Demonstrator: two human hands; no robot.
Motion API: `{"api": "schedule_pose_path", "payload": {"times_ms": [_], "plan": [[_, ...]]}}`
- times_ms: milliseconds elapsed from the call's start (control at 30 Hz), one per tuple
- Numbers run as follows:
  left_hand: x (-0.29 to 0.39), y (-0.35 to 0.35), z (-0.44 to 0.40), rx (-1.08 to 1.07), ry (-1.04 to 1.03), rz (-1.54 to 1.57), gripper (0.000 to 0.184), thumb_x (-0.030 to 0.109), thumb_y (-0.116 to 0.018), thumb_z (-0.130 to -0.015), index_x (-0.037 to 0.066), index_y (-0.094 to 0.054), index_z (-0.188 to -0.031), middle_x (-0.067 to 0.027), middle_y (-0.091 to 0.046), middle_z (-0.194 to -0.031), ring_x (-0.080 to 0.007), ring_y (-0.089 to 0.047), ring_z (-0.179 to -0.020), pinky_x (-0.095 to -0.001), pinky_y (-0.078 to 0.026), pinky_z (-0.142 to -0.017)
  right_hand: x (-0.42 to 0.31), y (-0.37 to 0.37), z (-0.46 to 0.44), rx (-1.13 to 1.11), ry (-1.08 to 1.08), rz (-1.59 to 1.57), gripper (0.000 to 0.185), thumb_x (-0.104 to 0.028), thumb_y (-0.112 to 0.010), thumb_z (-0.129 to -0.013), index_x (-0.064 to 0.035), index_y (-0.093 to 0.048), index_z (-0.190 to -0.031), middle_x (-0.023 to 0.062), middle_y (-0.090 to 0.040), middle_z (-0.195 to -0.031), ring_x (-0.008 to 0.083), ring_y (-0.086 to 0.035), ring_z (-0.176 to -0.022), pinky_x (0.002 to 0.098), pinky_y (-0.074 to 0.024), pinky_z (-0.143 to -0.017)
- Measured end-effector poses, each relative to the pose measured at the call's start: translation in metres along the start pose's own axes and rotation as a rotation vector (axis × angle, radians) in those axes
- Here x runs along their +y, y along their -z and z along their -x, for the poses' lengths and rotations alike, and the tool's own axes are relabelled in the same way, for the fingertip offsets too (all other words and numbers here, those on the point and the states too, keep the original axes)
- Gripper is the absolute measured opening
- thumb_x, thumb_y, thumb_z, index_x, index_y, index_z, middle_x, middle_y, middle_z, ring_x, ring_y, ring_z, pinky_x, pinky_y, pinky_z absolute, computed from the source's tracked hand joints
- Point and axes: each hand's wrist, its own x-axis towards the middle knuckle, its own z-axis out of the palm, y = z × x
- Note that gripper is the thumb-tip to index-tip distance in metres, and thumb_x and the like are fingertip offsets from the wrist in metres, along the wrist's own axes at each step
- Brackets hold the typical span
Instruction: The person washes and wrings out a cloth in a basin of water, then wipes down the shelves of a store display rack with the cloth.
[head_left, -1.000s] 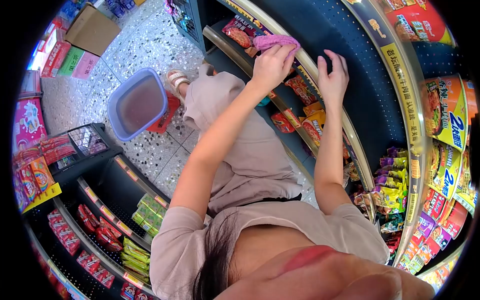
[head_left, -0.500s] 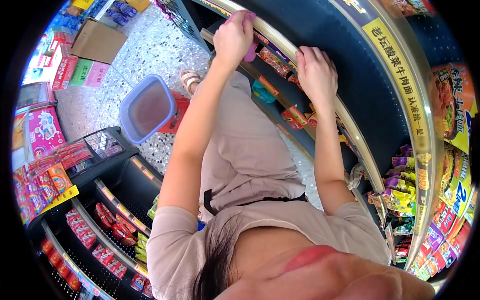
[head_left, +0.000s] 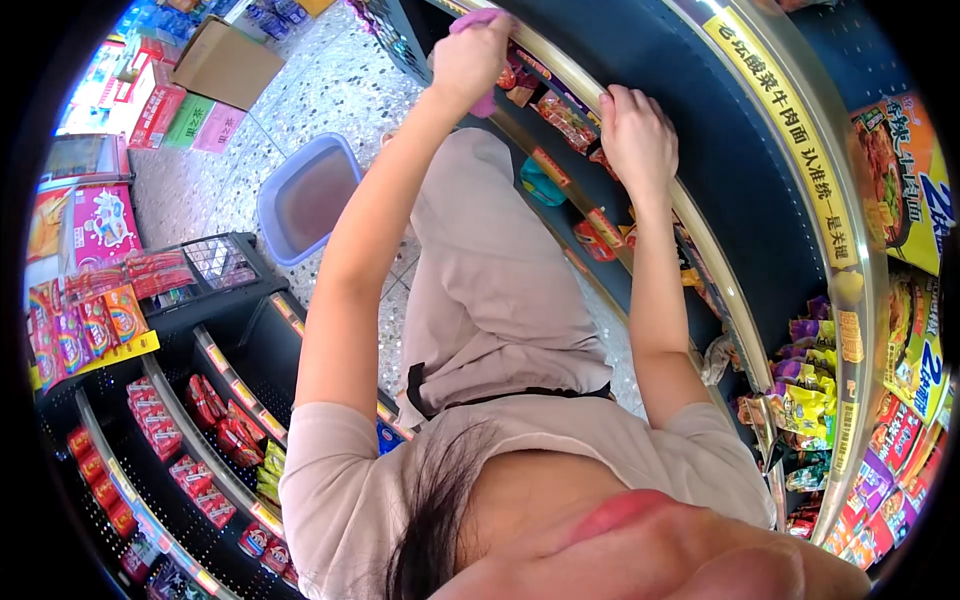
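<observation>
A pink cloth [head_left: 482,20] is bunched in my left hand [head_left: 468,62], at the far left end of the shelf's front rail [head_left: 560,66]. Part of the cloth hangs below the hand. My right hand [head_left: 638,135] rests on the same rail farther right, its fingers bent over the edge and close together, with no object visible in them. Behind the rail lies the dark perforated shelf board [head_left: 690,110]. Red snack packets [head_left: 565,122] show on the level below, between my hands.
A blue basin [head_left: 310,198] of murky water stands on the speckled floor [head_left: 215,190]. An open cardboard box [head_left: 228,62] is behind it. Low snack shelves [head_left: 230,385] are at left. Noodle packs [head_left: 895,180] and yellow packets [head_left: 805,400] fill the right.
Over the last second my left hand has moved with the cloth up and left along the rail. My right hand has shifted slightly left and now rests on the rail.
</observation>
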Motion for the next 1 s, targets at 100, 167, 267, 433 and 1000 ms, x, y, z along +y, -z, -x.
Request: {"api": "schedule_pose_path", "payload": {"times_ms": [100, 167, 267, 433, 1000], "plan": [[0.009, -0.001, 0.008, 0.03, -0.111, 0.024, 0.022, 0.016, -0.05, -0.085, 0.018, -0.062, -0.104, -0.0119, -0.065, -0.069, -0.0307, -0.065, -0.06, -0.0417, -0.052, -0.05, -0.001, 0.001, -0.001, 0.01, 0.004, -0.005, 0.022, -0.027, -0.05, -0.092, -0.0068, -0.06, -0.088, 0.0104, -0.062, -0.082, 0.0282, -0.062, -0.081, 0.0407, -0.0513, -0.072], [0.027, 0.004, 0.017, 0.035, -0.161, 0.068, 0.022, 0.014, -0.052, -0.083, 0.017, -0.063, -0.102, -0.0107, -0.066, -0.07, -0.0278, -0.066, -0.061, -0.0387, -0.052, -0.05, -0.002, 0.002, 0.0, 0.007, 0.002, -0.011, 0.022, -0.026, -0.051, -0.092, -0.0066, -0.06, -0.089, 0.0108, -0.062, -0.082, 0.0286, -0.062, -0.081, 0.0406, -0.0514, -0.072], [0.046, -0.003, 0.031, 0.068, -0.245, 0.152, 0.023, 0.012, -0.054, -0.08, 0.014, -0.063, -0.1, -0.0099, -0.066, -0.074, -0.026, -0.066, -0.063, -0.0354, -0.052, -0.05, -0.003, 0.004, -0.001, -0.019, -0.012, -0.032, 0.022, -0.025, -0.05, -0.092, -0.0062, -0.061, -0.092, 0.0114, -0.063, -0.085, 0.0296, -0.062, -0.083, 0.041, -0.0509, -0.073], [0.051, 0.001, 0.039, 0.055, -0.144, 0.134, 0.024, 0.014, -0.053, -0.083, 0.016, -0.061, -0.106, -0.0101, -0.066, -0.076, -0.0279, -0.066, -0.063, -0.0383, -0.052, -0.049, -0.004, 0.008, -0.002, -0.06, -0.013, -0.031, 0.024, -0.024, -0.048, -0.093, -0.005, -0.062, -0.098, 0.0125, -0.064, -0.091, 0.031, -0.061, -0.086, 0.042, -0.0497, -0.075], [0.02, -0.045, 0.022, 0.398, 0.223, 0.541, 0.016, 0.013, -0.054, -0.09, 0.01, -0.059, -0.106, -0.0197, -0.064, -0.083, -0.0372, -0.063, -0.078, -0.0417, -0.05, -0.064, -0.004, 0.005, -0.003, -0.054, -0.012, -0.027, 0.021, -0.023, -0.05, -0.092, -0.0044, -0.061, -0.094, 0.0123, -0.062, -0.086, 0.0297, -0.061, -0.083, 0.041, -0.0507, -0.073]]}}
